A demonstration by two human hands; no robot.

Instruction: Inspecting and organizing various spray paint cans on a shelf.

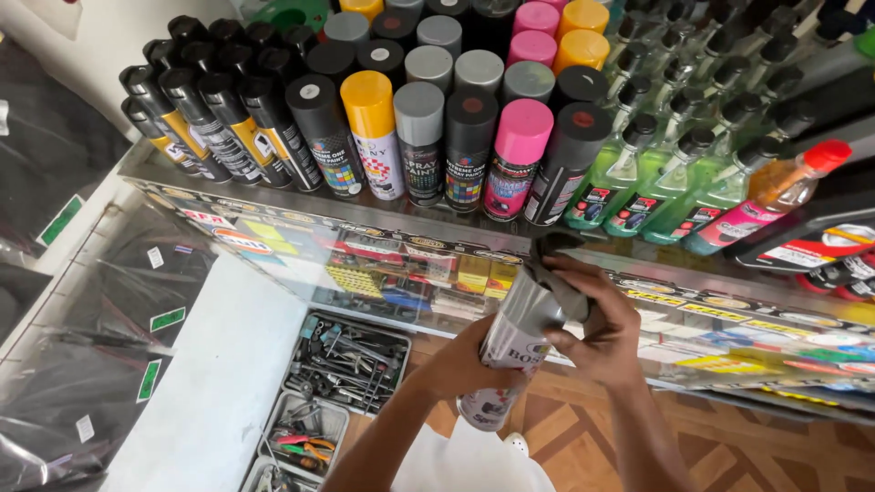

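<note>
The left hand (465,360) is wrapped around the body of a silver-capped spray can (510,351), clenched on its middle from the near side; the can sits low in the frame, in front of the glass shelf edge (383,228), its long axis tilted, base toward the person and cap end up toward the shelf; the right hand (597,333) is closed on a dark grey cloth (554,273), pressing it over the can's cap end from the right, so cloth and cap touch; the right hand is nearer the cap, the left nearer the base; rows of spray cans (419,128) and green liquid bottles (656,182) stand on the shelf just beyond.
</note>
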